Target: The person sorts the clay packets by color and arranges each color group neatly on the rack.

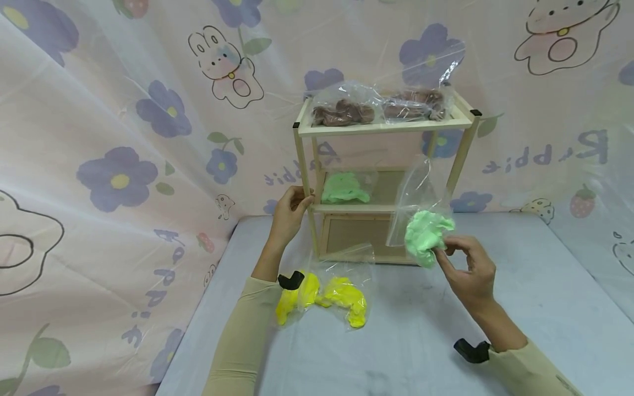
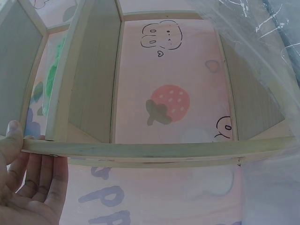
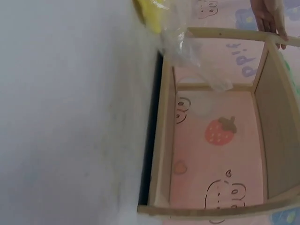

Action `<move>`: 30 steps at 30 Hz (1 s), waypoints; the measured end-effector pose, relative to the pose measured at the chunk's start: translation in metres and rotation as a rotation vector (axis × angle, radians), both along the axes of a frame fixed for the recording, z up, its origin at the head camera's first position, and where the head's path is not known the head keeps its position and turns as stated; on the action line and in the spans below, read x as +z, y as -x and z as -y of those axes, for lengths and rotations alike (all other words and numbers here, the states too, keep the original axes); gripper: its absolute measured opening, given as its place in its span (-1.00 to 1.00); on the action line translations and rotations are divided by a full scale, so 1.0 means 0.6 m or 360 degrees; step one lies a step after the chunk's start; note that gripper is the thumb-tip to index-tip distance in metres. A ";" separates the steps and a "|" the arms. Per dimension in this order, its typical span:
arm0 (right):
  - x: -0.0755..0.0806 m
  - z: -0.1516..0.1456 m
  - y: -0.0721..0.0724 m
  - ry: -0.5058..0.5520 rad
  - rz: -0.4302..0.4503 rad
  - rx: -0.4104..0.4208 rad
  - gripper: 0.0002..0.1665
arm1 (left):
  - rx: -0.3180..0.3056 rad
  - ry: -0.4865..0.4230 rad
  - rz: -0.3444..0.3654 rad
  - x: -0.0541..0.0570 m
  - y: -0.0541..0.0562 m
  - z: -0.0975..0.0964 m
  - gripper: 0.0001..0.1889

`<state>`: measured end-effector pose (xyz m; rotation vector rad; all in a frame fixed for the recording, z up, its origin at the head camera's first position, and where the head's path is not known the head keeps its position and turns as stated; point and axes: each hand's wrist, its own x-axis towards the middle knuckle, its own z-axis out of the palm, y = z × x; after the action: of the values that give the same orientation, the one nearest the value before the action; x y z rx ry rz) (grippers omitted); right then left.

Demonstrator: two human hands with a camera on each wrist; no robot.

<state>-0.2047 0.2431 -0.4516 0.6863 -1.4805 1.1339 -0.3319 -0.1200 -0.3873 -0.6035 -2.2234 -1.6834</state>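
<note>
One green bag (image 1: 426,234) | right hand (image 1: 470,269) pinches it, in front of the rack (image 1: 383,130), right side | left hand (image 1: 289,217) grips rack's left post (image 1: 301,165) | looks like putting-away step | next likely needs careful slide onto middle shelf (image 1: 356,209)

Soft, even light fills the space, and the printed curtain (image 1: 171,113) reads clearly but pale. Faint, blurred shadows lie on the tabletop (image 1: 540,280) below the right hand (image 1: 470,269) and beside the left sleeve (image 1: 242,335). Hard white glints catch the clear bag (image 1: 418,103) atop the wooden shelf (image 1: 386,130), while the yellow lumps (image 1: 346,297) look almost glowing. Seen wide from the head, the shelf's posts splay outward. The left wrist view is hazy, low in contrast, streaked with glare across clear film (image 2: 262,42). From the right wrist, rails bow, the tabletop smears grey-blue, and dark shade edges the shelf.
</note>
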 end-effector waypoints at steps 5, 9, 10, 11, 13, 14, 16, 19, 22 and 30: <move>0.012 0.017 0.006 0.0044 0.0137 -0.0016 -0.71 | -0.0010 0.0004 0.0010 -0.001 0.000 0.001 -0.67; 0.013 0.025 0.016 0.0100 0.0270 -0.0020 -0.65 | -0.0018 0.0002 0.0013 0.000 -0.001 0.001 -0.67; 0.014 0.028 0.018 0.0120 0.0308 -0.0017 -0.62 | -0.0019 0.0001 0.0012 0.000 -0.001 0.001 -0.67; 0.015 0.030 0.019 0.0143 0.0351 -0.0012 -0.61 | -0.0019 0.0001 0.0009 0.000 -0.001 0.001 -0.67; 0.021 0.036 0.022 0.0185 0.0449 -0.0020 -0.61 | -0.0018 0.0002 0.0005 0.000 -0.001 0.001 -0.67; 0.025 0.039 0.022 0.0209 0.0501 -0.0015 -0.63 | -0.0017 0.0003 0.0003 0.000 -0.001 0.001 -0.67; 0.035 0.046 0.024 0.0302 0.0606 0.0033 -0.66 | -0.0013 0.0003 0.0001 0.000 -0.001 0.000 -0.67; 0.049 0.054 0.025 0.0456 0.0724 0.0171 -0.69 | -0.0011 0.0005 0.0009 0.000 -0.001 0.000 -0.67; 0.060 0.060 0.026 0.0572 0.0816 0.0300 -0.68 | -0.0012 0.0008 0.0019 0.001 -0.002 0.000 -0.66; 0.070 0.065 0.038 0.0509 0.0812 0.0240 -0.70 | -0.0013 0.0012 0.0020 0.002 -0.003 0.000 -0.67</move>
<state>-0.2274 0.2039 -0.4095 0.2975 -1.6264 1.7080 -0.3301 -0.1201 -0.3862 -0.6064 -2.2398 -1.6884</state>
